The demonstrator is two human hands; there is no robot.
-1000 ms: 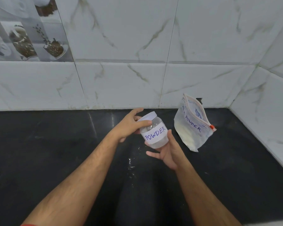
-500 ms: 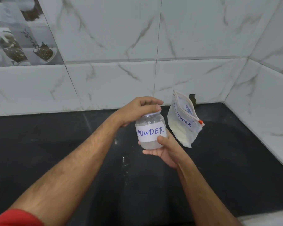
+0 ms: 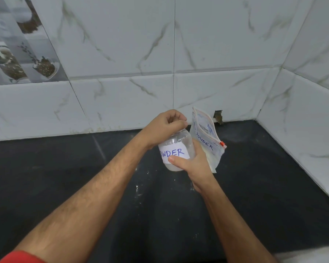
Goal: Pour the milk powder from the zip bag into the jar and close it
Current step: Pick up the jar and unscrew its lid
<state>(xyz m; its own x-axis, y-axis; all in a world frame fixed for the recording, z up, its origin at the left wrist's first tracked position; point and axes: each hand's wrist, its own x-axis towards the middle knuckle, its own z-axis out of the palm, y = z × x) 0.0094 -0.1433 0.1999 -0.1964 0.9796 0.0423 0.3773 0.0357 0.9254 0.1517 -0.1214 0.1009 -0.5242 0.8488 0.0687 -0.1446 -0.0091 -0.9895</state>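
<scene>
Black stone counter (image 3: 65, 186) under white marble-veined wall tiles (image 3: 122, 44), one picture tile (image 3: 17, 54) at upper left.

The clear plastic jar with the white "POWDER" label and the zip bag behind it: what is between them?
In the head view, only the right hand's fingers, wrapped round the clear labelled jar, lie before the clear zip bag.

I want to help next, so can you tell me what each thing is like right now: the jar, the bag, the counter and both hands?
Jar: held up off the counter, no powder visible inside, top covered by a hand.
Left hand: curled over the jar's top.
Right hand: grips the jar's body.
Zip bag: standing behind the jar, powder in it.
Counter: black, a few white specks on it.
</scene>
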